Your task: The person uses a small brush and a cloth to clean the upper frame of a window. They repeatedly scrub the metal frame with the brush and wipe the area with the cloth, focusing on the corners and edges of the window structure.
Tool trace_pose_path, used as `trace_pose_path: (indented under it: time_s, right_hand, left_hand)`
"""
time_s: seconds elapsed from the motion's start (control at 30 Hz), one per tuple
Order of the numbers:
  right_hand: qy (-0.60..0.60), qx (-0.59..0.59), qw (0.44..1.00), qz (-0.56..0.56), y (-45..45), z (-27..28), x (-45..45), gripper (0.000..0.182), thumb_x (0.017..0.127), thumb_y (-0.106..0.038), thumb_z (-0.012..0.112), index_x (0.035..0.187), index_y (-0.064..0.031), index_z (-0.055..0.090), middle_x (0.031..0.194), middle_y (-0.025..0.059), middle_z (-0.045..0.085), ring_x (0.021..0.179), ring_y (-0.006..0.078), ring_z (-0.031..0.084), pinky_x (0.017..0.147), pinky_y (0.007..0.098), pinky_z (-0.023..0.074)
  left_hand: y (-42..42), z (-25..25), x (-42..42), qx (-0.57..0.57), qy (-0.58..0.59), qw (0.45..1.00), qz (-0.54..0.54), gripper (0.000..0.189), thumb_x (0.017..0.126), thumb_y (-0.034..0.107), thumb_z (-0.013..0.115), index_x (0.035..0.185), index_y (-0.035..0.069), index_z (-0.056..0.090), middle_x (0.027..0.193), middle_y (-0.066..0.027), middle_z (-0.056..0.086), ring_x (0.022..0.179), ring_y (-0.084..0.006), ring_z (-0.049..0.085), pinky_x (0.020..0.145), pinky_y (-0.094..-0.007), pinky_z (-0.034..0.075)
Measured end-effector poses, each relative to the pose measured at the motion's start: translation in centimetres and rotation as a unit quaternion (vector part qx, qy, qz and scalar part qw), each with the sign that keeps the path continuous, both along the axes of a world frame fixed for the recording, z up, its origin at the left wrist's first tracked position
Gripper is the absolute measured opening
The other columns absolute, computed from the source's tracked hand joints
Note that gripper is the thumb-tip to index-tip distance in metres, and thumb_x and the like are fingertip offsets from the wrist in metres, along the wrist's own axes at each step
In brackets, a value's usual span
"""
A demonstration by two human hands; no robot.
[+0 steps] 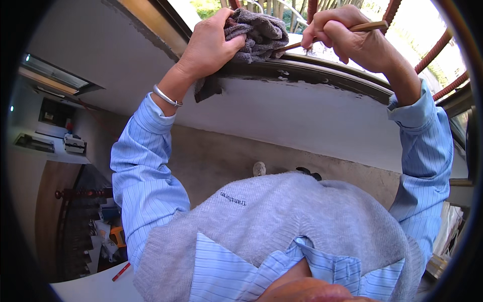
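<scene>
A bunched grey terry cloth (260, 36) is gripped in my left hand (211, 43) at the window sill, with a silver bangle on that wrist. My right hand (343, 36) holds a thin wooden stick (368, 26), perhaps a chopstick, slanting down to the left. The stick's far end meets the lower right of the cloth, and its very tip is hidden there. Both hands are above the dark window frame track (302, 70), which has chipped white patches along its inner edge.
Rusty red-brown bars (434, 53) stand outside the window, with greenery beyond. Below the frame is a white wall (286, 109). A red pencil-like object (121, 271) lies on a white surface at lower left. A dark wooden railing post (83, 193) stands at left.
</scene>
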State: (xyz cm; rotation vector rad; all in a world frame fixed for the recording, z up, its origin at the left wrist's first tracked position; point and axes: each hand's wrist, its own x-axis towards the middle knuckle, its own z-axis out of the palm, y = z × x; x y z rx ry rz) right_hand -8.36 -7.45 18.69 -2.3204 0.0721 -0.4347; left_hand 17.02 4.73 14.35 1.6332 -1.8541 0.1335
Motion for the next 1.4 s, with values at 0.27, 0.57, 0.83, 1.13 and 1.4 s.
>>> trace_pose_path:
  time_s: [0.27, 0.57, 0.83, 1.13, 1.4]
  right_hand:
    - [0.095, -0.083, 0.981, -0.149, -2.0, 2.7, -10.4, 0.037, 0.092, -0.020, 0.031, 0.070, -0.0023, 0.055, 0.081, 0.0162, 0.068, 0.046, 0.0088, 0.056, 0.041, 0.0240, 0.0506]
    - [0.128, -0.094, 0.941, -0.298, -1.3, 4.3, -20.2, 0.029, 0.089, -0.011, 0.031, 0.065, -0.0052, 0.048, 0.080, 0.0118, 0.068, 0.038, 0.0044, 0.045, 0.043, 0.0200, 0.0490]
    - [0.211, -0.125, 0.900, -0.360, -0.3, 5.5, -21.8, 0.030, 0.089, -0.010, 0.032, 0.063, -0.0044, 0.047, 0.079, 0.0109, 0.068, 0.040, 0.0056, 0.046, 0.040, 0.0208, 0.0411]
    - [0.044, -0.064, 0.879, -0.470, -1.5, 3.2, -24.3, 0.028, 0.087, -0.012, 0.032, 0.061, -0.0064, 0.042, 0.060, 0.0036, 0.051, 0.044, 0.0060, 0.046, 0.042, 0.0220, 0.0445]
    - [-0.012, -0.014, 0.890, -0.455, -0.6, 2.1, -25.6, 0.027, 0.089, -0.009, 0.031, 0.064, -0.0060, 0.043, 0.063, 0.0022, 0.047, 0.047, 0.0061, 0.045, 0.049, 0.0251, 0.0510]
  left_hand:
    - [-4.5, -2.3, -8.7, 0.005, 0.154, 0.973, -0.171, 0.042, 0.080, 0.009, 0.062, 0.120, 0.001, 0.052, 0.092, -0.0137, 0.064, 0.085, -0.0227, 0.063, 0.078, -0.0316, 0.050]
    - [-9.7, -2.9, -22.9, -0.058, 0.148, 0.958, -0.238, 0.033, 0.077, 0.010, 0.063, 0.107, -0.003, 0.055, 0.088, -0.0217, 0.064, 0.083, -0.0340, 0.064, 0.076, -0.0385, 0.050]
    - [-13.6, -3.6, -30.6, -0.002, 0.228, 0.946, -0.230, 0.036, 0.075, 0.016, 0.064, 0.103, -0.004, 0.055, 0.091, -0.0237, 0.063, 0.089, -0.0386, 0.062, 0.083, -0.0418, 0.048]
    - [-12.6, -3.5, -28.6, -0.047, 0.294, 0.927, -0.230, 0.032, 0.079, 0.004, 0.056, 0.108, -0.003, 0.048, 0.086, -0.0219, 0.063, 0.080, -0.0337, 0.064, 0.077, -0.0394, 0.050]
    - [-11.9, -3.4, -27.7, -0.034, 0.444, 0.850, -0.280, 0.027, 0.084, 0.000, 0.056, 0.109, -0.004, 0.048, 0.096, -0.0116, 0.064, 0.089, -0.0148, 0.062, 0.081, -0.0275, 0.049]
